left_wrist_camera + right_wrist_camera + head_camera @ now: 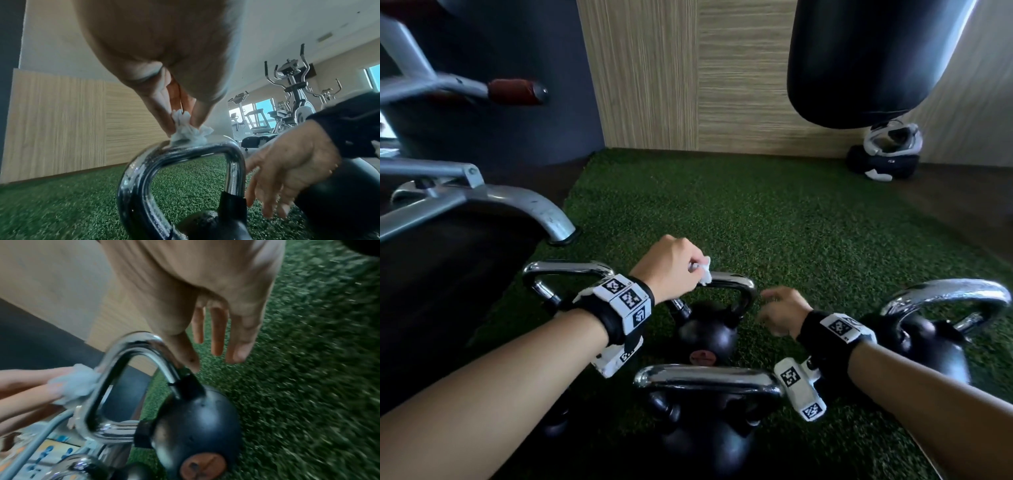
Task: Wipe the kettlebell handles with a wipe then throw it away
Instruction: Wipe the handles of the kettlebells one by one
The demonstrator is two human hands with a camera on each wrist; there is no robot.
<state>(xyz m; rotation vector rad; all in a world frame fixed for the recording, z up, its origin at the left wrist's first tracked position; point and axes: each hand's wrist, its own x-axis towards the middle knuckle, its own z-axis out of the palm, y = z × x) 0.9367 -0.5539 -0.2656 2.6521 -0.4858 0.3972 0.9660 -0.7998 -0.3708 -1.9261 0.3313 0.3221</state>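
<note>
Left hand (671,265) pinches wadded wipe (703,272) onto top bar of the far kettlebell handle (729,284), right hand (779,313) loose-fingered and empty beside that handle's right corner: small wad may slip off chrome, leaving handle sides unwiped.

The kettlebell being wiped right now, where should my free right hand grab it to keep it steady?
Grip the chrome handle's right upright, just above where it joins the black kettlebell, coming in from the right. The right hand hovers open beside it already, while the left hand presses the wipe on the top bar.
</note>
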